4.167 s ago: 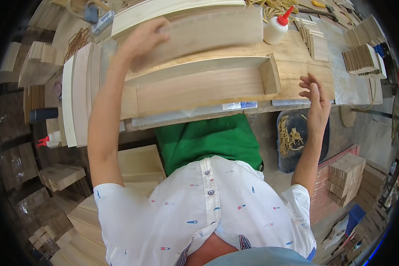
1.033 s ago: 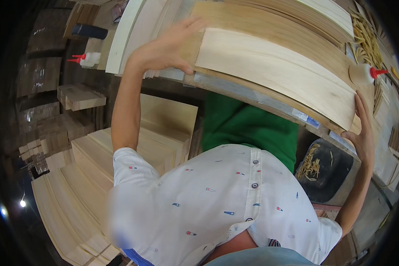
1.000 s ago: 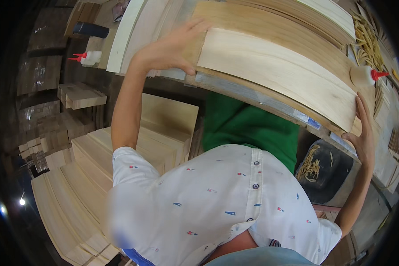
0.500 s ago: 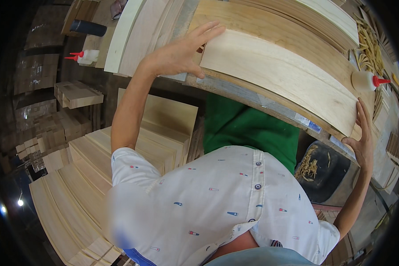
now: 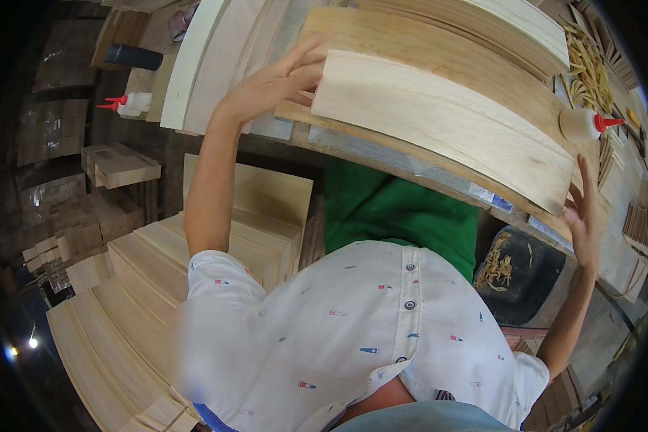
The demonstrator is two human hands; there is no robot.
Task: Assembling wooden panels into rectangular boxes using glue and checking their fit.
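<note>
A pale, thin wooden board [image 5: 439,119] lies lengthwise over a larger, yellower wooden board [image 5: 410,39] on the bench. My left hand [image 5: 277,83] is at its left end, the fingers bent against the end edge and the index finger stretched past the corner. My right hand [image 5: 583,219] is at the right end, fingers pointing up along the edge and the thumb near the lower corner. The board is held between the two hands. Whether it is lifted off the surface, I cannot tell.
A glue bottle with a red tip [image 5: 582,124] stands just beyond the board's right end. Stacked boards [image 5: 475,32] lie at the far side, wood shavings [image 5: 590,65] at far right. More glue bottles [image 5: 133,104] are at left. A black bin [image 5: 518,277] holds shavings below.
My left fingers have come off the board's top corner and now bend against its end. My right hand has closed in at the other end. The board has shifted slightly toward me.
</note>
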